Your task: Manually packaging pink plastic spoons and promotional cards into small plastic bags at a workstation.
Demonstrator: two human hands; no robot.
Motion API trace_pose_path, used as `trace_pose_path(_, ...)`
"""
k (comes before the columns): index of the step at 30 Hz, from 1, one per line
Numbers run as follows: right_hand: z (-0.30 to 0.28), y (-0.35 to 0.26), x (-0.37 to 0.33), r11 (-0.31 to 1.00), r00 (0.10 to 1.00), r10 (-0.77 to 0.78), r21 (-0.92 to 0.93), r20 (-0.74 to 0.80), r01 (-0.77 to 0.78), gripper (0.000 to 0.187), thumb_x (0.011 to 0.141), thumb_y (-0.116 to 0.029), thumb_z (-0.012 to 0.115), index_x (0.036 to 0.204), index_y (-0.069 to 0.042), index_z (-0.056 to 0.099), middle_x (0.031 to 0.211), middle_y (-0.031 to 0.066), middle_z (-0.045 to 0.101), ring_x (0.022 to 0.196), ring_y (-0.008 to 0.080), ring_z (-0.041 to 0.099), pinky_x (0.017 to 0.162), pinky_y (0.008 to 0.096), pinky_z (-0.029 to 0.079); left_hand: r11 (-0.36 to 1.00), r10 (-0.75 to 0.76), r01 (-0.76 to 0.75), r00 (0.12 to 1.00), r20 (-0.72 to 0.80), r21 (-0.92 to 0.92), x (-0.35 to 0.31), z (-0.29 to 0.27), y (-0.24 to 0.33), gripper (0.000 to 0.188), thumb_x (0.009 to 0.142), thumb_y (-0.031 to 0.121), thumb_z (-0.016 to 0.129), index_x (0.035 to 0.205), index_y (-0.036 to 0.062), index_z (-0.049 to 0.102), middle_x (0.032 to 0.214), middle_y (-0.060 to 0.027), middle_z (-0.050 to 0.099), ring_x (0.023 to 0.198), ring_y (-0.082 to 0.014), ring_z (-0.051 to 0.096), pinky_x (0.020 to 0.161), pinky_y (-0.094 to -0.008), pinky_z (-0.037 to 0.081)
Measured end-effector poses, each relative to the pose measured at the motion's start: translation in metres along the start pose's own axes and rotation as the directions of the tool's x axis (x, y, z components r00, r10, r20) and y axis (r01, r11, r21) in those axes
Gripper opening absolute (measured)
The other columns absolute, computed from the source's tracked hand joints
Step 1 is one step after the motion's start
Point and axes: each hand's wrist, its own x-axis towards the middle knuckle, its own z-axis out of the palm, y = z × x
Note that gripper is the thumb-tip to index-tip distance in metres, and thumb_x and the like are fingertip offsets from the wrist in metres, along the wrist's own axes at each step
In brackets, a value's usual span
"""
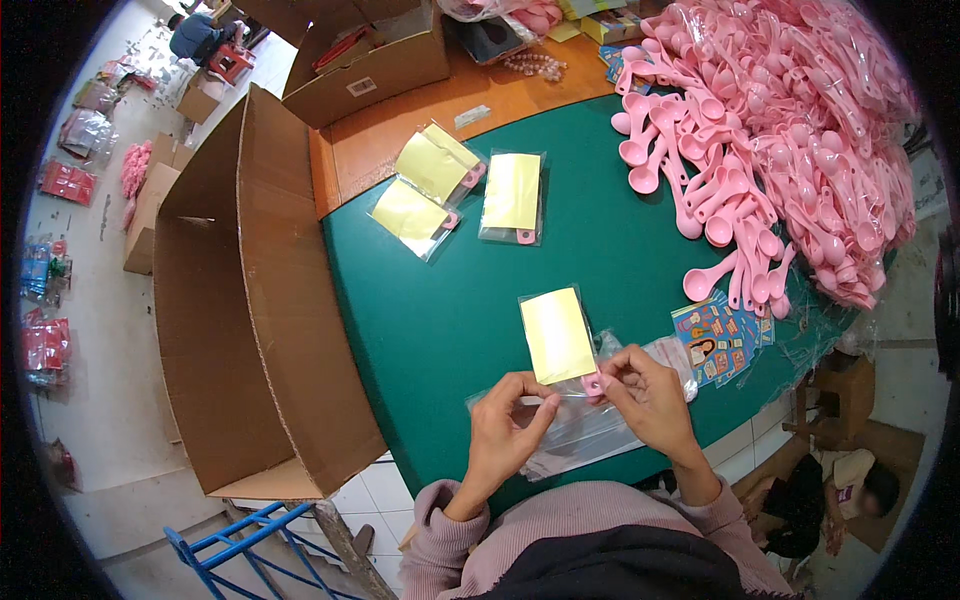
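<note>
Left hand (508,425) and right hand (648,398) each pinch, thumb to forefinger, the lower edge of one clear packet (558,335) with a yellow card, the right beside a pink handle end (593,384). It sits near the front of the table, above clear bags (580,437) too overlapped to count. Farther off lie at least three similar packets (511,192); overlap hides whether there is a fourth. Pink spoons (740,180), beyond counting, heap at right, a fan of printed cards (712,338) beside them. The tabletop (430,310) is green, with orange wood beyond; one large carton (300,300) borders its left edge, another (390,72) its far end. Two people are in the room. Green surface runs between packets and spoons, and leftward to the large carton.
</note>
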Motion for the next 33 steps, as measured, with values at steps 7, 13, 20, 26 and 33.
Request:
trace_pose_path(7,0.006,-0.007,0.009,0.998,0.990,0.026,-0.049,-0.137,-0.033,0.011,0.084,-0.001,0.056,0.087,0.004,0.047,0.072,0.0084,0.059,0.064,0.0124,0.063,0.052,0.0212,0.049,0.949,-0.211,0.211,0.977,0.025,-0.234,0.002,0.003,0.002,0.011,0.082,0.007,0.062,0.084,-0.0025,0.056,0.082,-0.0048,0.061,0.074,-0.0088,0.060,0.058,-0.0220,0.053)
trace_pose_path(13,0.012,-0.007,0.008,0.995,0.993,-0.023,-0.103,-0.113,0.011,0.012,0.083,0.000,0.056,0.094,0.003,0.053,0.074,0.0083,0.061,0.062,0.0124,0.063,0.052,0.0223,0.049,0.873,-0.187,0.123,0.978,-0.090,-0.472,0.000,0.004,-0.003,0.017,0.083,0.003,0.060,0.095,-0.0003,0.047,0.088,-0.0050,0.057,0.074,-0.0070,0.056,0.058,-0.0205,0.053)
trace_pose_path(20,0.007,-0.008,0.005,0.981,0.997,-0.043,-0.189,-0.060,0.031,0.030,0.081,0.000,0.055,0.111,-0.001,0.057,0.080,0.0125,0.062,0.065,0.0156,0.064,0.057,0.0260,0.051,0.925,-0.154,0.148,0.988,0.009,-0.349,0.003,-0.003,0.014,0.031,0.082,0.000,0.060,0.111,0.0000,0.052,0.101,-0.0068,0.057,0.079,-0.0087,0.056,0.058,-0.0196,0.051)
trace_pose_path(26,-0.087,-0.028,0.031,0.422,0.845,-0.535,-0.872,-0.017,0.250,0.031,0.075,0.003,0.049,0.105,-0.001,0.058,0.096,0.0138,0.058,0.089,0.0297,0.055,0.078,0.0379,0.044,0.970,0.238,-0.244,0.957,-0.166,-0.015,0.051,-0.023,0.044,0.051,0.081,0.002,0.060,0.129,0.0032,0.043,0.124,-0.0112,0.050,0.091,-0.0172,0.056,0.070,-0.0303,0.051)
trace_pose_path(33,-0.148,-0.022,0.055,0.130,0.927,-0.360,-0.977,0.110,0.166,0.024,0.074,-0.002,0.055,0.098,-0.003,0.058,0.095,0.0102,0.054,0.094,0.0279,0.049,0.081,0.0383,0.038,0.788,0.296,-0.340,0.940,0.168,0.513,0.048,0.006,0.023,0.035,0.070,0.010,0.071,0.100,0.0017,0.054,0.092,-0.0147,0.052,0.080,-0.0283,0.056,0.068,-0.0357,0.046)
